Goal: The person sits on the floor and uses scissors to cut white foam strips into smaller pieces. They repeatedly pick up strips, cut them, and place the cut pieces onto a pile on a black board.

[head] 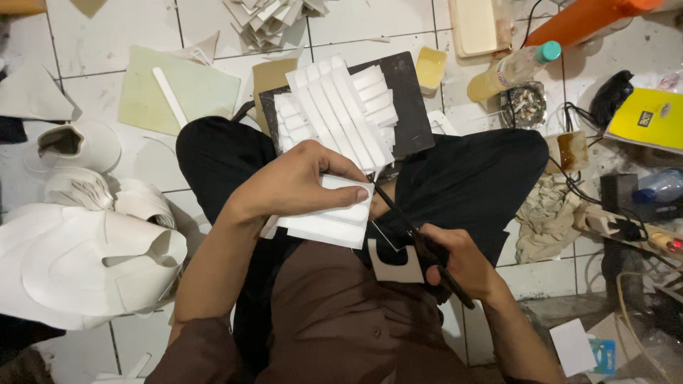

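You sit cross-legged on the tiled floor [370, 28]. White moulded foam shells [78, 263] crowd your left side, a pale green sheet [206, 89] lies ahead, and a tangle of cables [605, 206] fills the right. On your lap a black board [409, 99] carries a fan of white cut strips [341, 114], just beyond your hands. Your left hand [299, 181] pinches a white foam piece [331, 220], fingers pressed on top. Your right hand [462, 267] grips black scissors [416, 238], whose tips meet the piece's edge.
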